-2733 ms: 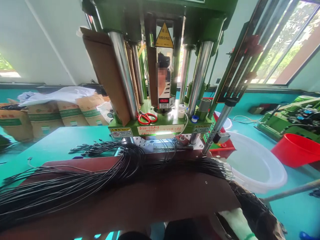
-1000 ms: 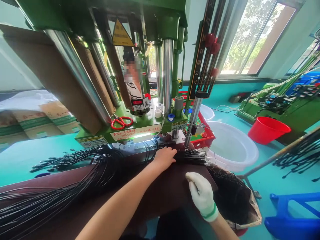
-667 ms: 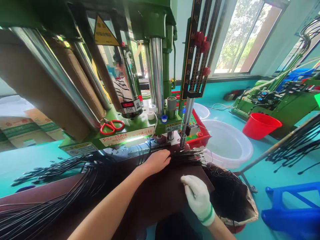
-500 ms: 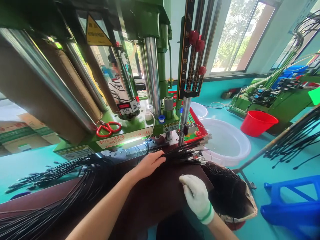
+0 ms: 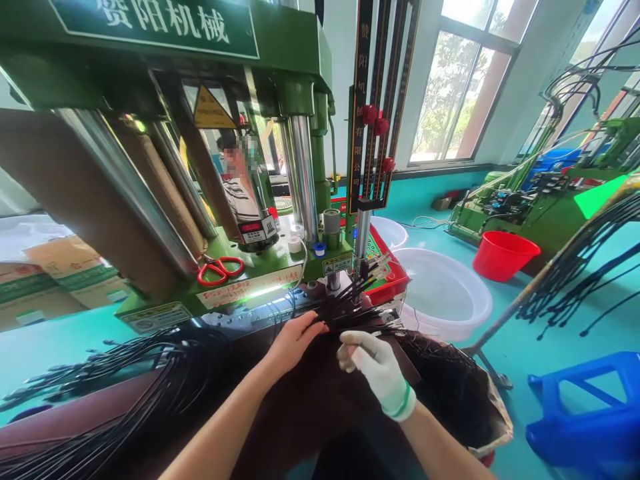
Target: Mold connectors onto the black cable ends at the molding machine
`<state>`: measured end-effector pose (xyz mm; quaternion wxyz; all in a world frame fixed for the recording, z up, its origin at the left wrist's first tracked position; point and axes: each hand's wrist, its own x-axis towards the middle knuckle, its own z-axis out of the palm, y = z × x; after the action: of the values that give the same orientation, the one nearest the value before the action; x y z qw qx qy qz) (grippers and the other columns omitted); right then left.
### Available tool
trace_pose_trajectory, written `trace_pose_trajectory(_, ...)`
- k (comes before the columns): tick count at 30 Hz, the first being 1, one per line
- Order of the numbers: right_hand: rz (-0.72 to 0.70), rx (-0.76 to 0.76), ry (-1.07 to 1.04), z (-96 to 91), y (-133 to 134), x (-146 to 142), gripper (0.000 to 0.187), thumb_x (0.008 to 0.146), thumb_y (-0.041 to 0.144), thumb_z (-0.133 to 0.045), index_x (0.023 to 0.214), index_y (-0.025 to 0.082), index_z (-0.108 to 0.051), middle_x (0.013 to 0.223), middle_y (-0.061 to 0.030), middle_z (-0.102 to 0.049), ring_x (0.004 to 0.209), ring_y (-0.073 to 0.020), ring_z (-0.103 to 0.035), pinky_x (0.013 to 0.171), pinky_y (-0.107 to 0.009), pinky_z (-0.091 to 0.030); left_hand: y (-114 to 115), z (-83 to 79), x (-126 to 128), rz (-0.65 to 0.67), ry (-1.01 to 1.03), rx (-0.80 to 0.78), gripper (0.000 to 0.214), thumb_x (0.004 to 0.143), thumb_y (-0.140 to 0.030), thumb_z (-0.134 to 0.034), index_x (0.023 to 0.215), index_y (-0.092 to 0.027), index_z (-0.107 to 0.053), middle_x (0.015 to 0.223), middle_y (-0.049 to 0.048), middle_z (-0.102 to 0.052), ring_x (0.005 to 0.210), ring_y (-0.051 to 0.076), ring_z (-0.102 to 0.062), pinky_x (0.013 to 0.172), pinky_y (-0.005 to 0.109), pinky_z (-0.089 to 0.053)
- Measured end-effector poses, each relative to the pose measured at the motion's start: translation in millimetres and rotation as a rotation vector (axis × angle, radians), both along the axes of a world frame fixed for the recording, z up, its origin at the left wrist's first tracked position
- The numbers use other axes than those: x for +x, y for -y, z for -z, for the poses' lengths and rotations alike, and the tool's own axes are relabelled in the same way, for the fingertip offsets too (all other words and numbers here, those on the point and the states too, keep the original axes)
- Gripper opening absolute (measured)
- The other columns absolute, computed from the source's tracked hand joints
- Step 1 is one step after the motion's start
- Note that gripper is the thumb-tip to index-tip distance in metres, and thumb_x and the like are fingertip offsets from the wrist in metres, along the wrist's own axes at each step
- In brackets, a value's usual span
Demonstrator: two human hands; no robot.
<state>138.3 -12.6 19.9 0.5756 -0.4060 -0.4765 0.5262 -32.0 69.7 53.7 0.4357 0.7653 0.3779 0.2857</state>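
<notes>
My bare left hand (image 5: 293,343) is closed on one end of a bundle of black cables (image 5: 350,300) at the front of the green press. Some of these cables fan up and to the right from its fingers. My right hand (image 5: 377,370), in a white glove with a green cuff band, hangs just right of and below the left fingers. Its fingers are loosely bent and apart, with nothing visible between them. More cables with pale metallic tips (image 5: 393,327) lie just beyond the glove on the dark brown work surface (image 5: 320,407).
On the green press (image 5: 270,267) lie red-handled scissors (image 5: 220,270). A large heap of black cables (image 5: 175,360) spreads at left. Right are a lined bin (image 5: 500,427), a white tub (image 5: 445,287), a red bucket (image 5: 505,257), a blue stool (image 5: 585,407) and a cable rack (image 5: 530,300).
My right hand has moved up and left toward the cables. Part of the bundle at my left hand is now raised and fanned out. The view has tilted upward.
</notes>
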Motion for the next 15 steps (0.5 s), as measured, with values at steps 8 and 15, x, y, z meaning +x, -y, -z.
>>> trace_pose_trajectory(8, -0.174, 0.078, -0.108, -31.0, -27.6, -16.5, 0.046, 0.068, 0.038, -0.067, 0.109, 0.02, -0.054, 0.092, -0.0053, -0.064, 0.081, -0.0165, -0.061, 0.072, -0.03, -0.048, 0.7, 3.1, -13.0, 0.023, 0.134, -0.167, 0.035, 0.082, -0.048, -0.041, 0.068, -0.016, -0.044, 0.055, -0.0053, -0.036, 0.049, 0.007, -0.031, 0.048, 0.021, -0.025)
trace_pose_trajectory(15, -0.253, 0.19, -0.299, -71.8, -45.2, -16.8, 0.026, 0.078, 0.034, -0.058, 0.101, 0.021, -0.061, 0.085, -0.0044, -0.067, 0.085, -0.0197, -0.062, 0.084, -0.039, -0.045, 25.3, -21.6, -35.0, 0.264, -0.136, -0.205, 0.038, 0.086, -0.046, -0.032, 0.072, -0.015, -0.05, 0.054, -0.0041, -0.04, 0.052, 0.009, -0.037, 0.053, 0.021, -0.03)
